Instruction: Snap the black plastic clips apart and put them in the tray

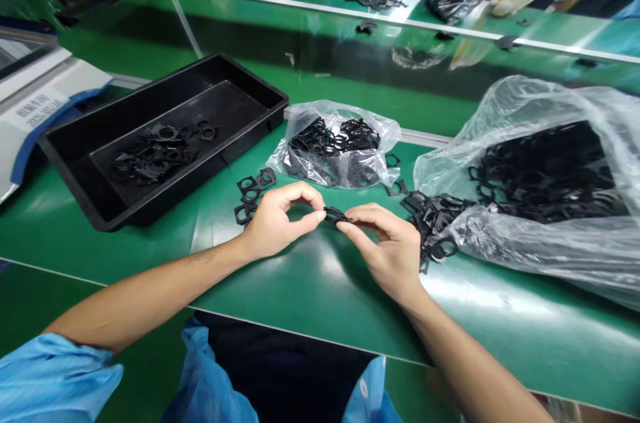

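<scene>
Gripping a thin black item [335,214] by its ends, with the left hand [273,223] at 9 o'clock and the right hand [393,249] at 4 o'clock. Closing thumb against fingers on the item in each grip. Holding the item over the green table [295,303]; not showing whether single or stacked. Having loose black rings [253,195] just beyond the left hand, toward 10 o'clock. Facing a small clear bag [327,173] of black parts at 12 o'clock and a black tray [210,106] bearing similar parts [160,149] at 10 o'clock. Having a black heap [435,213] near the right hand at 3 o'clock, meeting a large clear bag [540,253] farther out.
</scene>
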